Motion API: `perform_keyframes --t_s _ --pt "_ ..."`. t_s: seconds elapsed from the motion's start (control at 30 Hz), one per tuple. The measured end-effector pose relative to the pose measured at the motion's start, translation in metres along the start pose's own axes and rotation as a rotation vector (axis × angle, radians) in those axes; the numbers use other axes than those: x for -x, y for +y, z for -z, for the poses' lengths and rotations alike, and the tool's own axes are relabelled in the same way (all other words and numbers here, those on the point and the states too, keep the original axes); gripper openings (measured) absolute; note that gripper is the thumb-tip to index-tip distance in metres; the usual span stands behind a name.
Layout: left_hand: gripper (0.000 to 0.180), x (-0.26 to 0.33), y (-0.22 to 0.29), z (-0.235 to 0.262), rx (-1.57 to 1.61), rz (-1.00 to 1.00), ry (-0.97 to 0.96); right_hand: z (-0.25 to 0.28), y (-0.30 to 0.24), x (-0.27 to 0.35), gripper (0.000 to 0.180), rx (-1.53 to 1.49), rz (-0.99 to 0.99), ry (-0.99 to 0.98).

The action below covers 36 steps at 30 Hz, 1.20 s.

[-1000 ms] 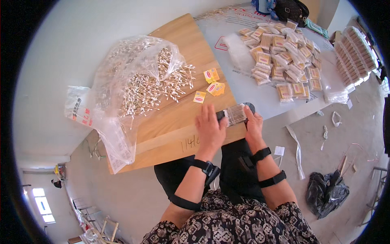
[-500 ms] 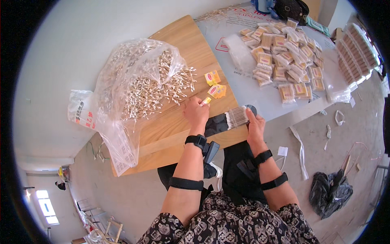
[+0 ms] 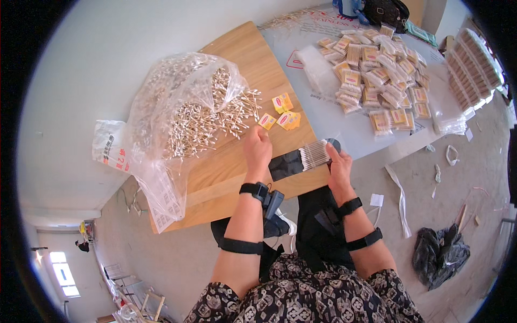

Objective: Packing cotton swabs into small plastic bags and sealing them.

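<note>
My left hand [image 3: 257, 151] is closed in a pinch above the wooden table, a small yellow card [image 3: 266, 121] at its fingertips. My right hand [image 3: 339, 169] grips the end of a flat black strip [image 3: 286, 164], its thumb on top. Across that strip lies a neat row of cotton swabs [image 3: 314, 154], and clear plastic shows at its far edge. More yellow cards [image 3: 289, 119] lie beyond my left hand. To the left, a big clear plastic bag [image 3: 156, 81] spills a heap of loose cotton swabs [image 3: 199, 121] onto the wood.
The wooden table [image 3: 242, 59] adjoins a grey-covered surface [image 3: 291, 37]. On the latter rest a pile of packed swab bags [image 3: 377, 70], flat clear bags [image 3: 316, 70] and a dark handbag [image 3: 386, 13]. Stacked swab packs [image 3: 473, 70] stand far right. A black plastic bag [image 3: 439, 255] lies on the floor.
My left hand has drawn back slightly left, the yellow card now showing flat at its fingertips and more of the black strip uncovered. My right hand has stayed in place.
</note>
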<state>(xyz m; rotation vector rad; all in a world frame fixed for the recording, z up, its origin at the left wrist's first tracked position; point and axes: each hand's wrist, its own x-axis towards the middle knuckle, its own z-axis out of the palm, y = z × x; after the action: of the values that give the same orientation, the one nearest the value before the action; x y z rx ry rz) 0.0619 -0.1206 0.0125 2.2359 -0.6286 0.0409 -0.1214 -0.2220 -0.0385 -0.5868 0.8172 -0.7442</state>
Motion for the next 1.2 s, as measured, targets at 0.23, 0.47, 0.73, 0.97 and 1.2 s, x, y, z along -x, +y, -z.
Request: perform_keyframes --t_s 0.23,0.47,0.73,0.97,1.2 --pt "0.040 -0.030 0.024 0.002 -0.591 -0.244 -0.225 -0.001 0.003 0.002 0.015 -0.048 0.006 -0.012" --pt "0.045 0.013 0.015 0.018 -0.643 -0.377 -0.248 0.004 0.001 -0.001 0.015 -0.043 -0.012 -0.023" --pt "0.043 0.016 -0.016 0.027 -0.220 -0.085 -0.117 0.000 0.007 -0.003 0.013 -0.016 0.006 -0.010" --pt "0.033 -0.014 -0.005 0.029 -0.229 0.196 -0.361 0.003 0.005 -0.003 0.014 -0.009 0.020 0.005" --pt "0.026 -0.007 -0.017 0.018 -0.131 0.132 -0.280 0.000 0.004 0.001 0.015 0.006 0.001 0.024"
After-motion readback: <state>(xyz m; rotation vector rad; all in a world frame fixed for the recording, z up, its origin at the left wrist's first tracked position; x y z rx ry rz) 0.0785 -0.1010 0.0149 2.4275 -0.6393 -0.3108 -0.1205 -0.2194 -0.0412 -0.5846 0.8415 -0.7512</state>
